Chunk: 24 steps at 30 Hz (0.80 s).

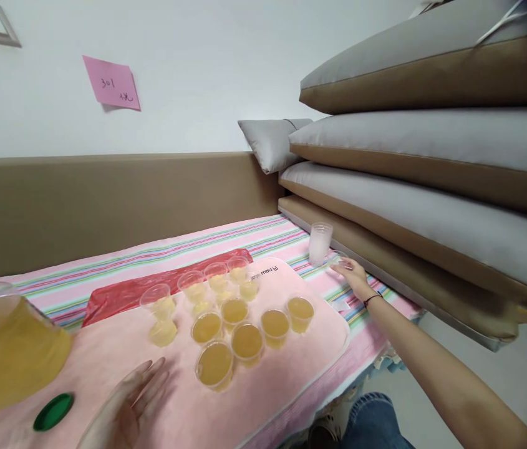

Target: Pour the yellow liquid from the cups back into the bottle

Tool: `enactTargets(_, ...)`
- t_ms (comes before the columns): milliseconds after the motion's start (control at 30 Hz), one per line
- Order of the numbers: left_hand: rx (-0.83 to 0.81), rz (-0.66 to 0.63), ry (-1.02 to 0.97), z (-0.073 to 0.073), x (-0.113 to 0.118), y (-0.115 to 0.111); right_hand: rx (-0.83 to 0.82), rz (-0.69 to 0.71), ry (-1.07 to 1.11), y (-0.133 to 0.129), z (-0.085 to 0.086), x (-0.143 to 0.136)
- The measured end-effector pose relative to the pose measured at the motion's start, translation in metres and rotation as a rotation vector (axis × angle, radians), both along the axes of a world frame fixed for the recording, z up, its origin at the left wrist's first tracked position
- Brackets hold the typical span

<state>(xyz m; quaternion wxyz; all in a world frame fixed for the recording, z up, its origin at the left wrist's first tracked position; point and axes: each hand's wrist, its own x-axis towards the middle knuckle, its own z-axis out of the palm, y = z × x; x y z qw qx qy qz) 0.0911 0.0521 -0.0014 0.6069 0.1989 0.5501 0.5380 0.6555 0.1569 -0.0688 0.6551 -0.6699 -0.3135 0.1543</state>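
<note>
At the right, my right hand (351, 275) has its fingers on a clear plastic piece (337, 258), perhaps a cup or lid, beside a stack of clear cups (320, 244). My left hand (135, 399) is palm up over the pink mat (272, 399), fingers extended, holding nothing. Several cups of yellow liquid (214, 365) stand on the mat's middle, with several less full clear cups (219, 279) behind them. A large clear container of yellow liquid (15, 355) is at the far left. Near it lies a green lid (53, 411).
Red plastic (136, 290) lies behind the cups on the striped cloth (263, 236). Large grey and brown cushions (413, 149) are stacked at the right. A pink note (112, 83) is on the wall. The mat's front edge borders the table edge.
</note>
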Motion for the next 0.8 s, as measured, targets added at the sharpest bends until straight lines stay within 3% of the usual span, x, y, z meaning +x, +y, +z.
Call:
enactTargets(167,-0.021,0.02,-0.006,0.009,0.008,-0.004,-0.027,-0.004,-0.023,-0.003,-0.005,0.001)
enactTargets(300,-0.001,0.019,-0.004,0.019,0.012,-0.01,-0.072,0.018,-0.05,-0.01,0.003,-0.004)
enactTargets(467,0.032,0.008,0.003,0.03,0.011,-0.02,-0.096,-0.058,-0.172,-0.029,0.026,-0.021)
enactTargets(600,0.048,-0.014,-0.012,0.034,0.011,-0.027,0.067,-0.093,-0.531,-0.04,0.059,-0.056)
enactTargets(667,0.057,-0.009,-0.017,0.036,0.012,-0.03,0.133,0.087,-0.607,-0.036,0.078,-0.081)
enactTargets(733,0.063,0.002,-0.016,0.036,0.013,-0.032,0.089,0.416,-0.517,-0.023,0.094,-0.105)
enactTargets(800,0.055,0.002,-0.017,0.036,0.014,-0.033,0.035,0.618,-0.471,-0.003,0.102,-0.128)
